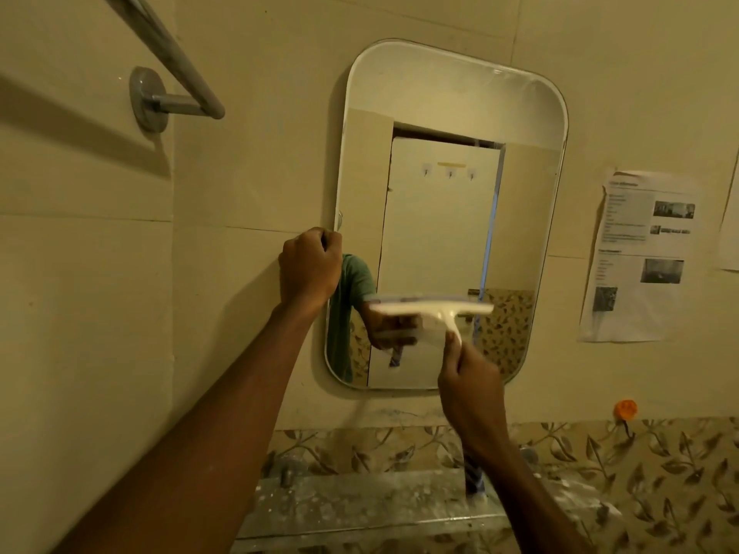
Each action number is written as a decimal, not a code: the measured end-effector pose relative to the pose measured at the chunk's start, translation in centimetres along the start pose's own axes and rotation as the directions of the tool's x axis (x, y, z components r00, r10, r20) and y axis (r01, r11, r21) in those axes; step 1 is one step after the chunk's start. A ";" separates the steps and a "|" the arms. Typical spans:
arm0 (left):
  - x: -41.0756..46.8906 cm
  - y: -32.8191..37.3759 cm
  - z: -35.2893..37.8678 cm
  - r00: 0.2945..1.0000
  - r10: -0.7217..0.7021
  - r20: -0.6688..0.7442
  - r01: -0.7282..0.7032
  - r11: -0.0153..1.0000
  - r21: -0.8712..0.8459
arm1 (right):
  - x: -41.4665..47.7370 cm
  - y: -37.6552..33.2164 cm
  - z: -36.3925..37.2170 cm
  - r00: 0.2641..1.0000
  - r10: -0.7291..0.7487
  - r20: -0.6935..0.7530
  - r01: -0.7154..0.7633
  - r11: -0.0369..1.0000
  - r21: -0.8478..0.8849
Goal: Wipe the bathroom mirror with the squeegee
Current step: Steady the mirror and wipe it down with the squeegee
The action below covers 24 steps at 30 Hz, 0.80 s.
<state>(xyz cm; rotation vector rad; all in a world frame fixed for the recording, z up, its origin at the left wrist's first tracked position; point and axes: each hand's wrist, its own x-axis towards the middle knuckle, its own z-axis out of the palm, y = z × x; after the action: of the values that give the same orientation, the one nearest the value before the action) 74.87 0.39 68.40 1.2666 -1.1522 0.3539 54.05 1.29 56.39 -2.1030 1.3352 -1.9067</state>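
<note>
A rounded rectangular mirror point(448, 185) hangs on the cream tiled wall. My right hand point(472, 389) grips the handle of a white squeegee point(432, 311). Its blade lies level against the lower part of the glass, and the hand and squeegee are reflected just behind it. My left hand point(310, 269) is closed around the mirror's left edge at mid height. The glass reflects a white door with small hooks and part of a green sleeve.
A chrome towel bar point(176, 74) juts from the wall at upper left. Printed paper sheets point(640, 257) are stuck right of the mirror. An orange hook point(625, 409) sits below them. A dusty ledge point(360, 509) and a leaf-pattern tile band run underneath.
</note>
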 end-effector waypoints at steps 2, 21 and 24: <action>0.0 0.0 -0.1 1.000 -0.004 0.007 0.004 1.000 0.001 | 3.2 -2.1 0.0 0.995 -0.071 -0.069 0.073 0.997 0.024; 0.0 0.0 -0.4 0.999 0.003 0.043 -0.005 1.000 0.027 | -0.2 1.6 -0.9 0.996 -0.059 0.061 0.062 0.997 -0.047; -0.1 0.0 -0.4 0.999 -0.016 0.036 0.015 0.999 0.030 | 2.4 1.0 -0.7 0.996 -0.081 0.028 0.083 0.995 -0.063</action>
<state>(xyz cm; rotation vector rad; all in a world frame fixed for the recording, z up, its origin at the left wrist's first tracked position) 75.04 0.70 68.36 1.3119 -1.1704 0.3386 52.64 -0.32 58.02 -2.2384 1.3436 -1.8838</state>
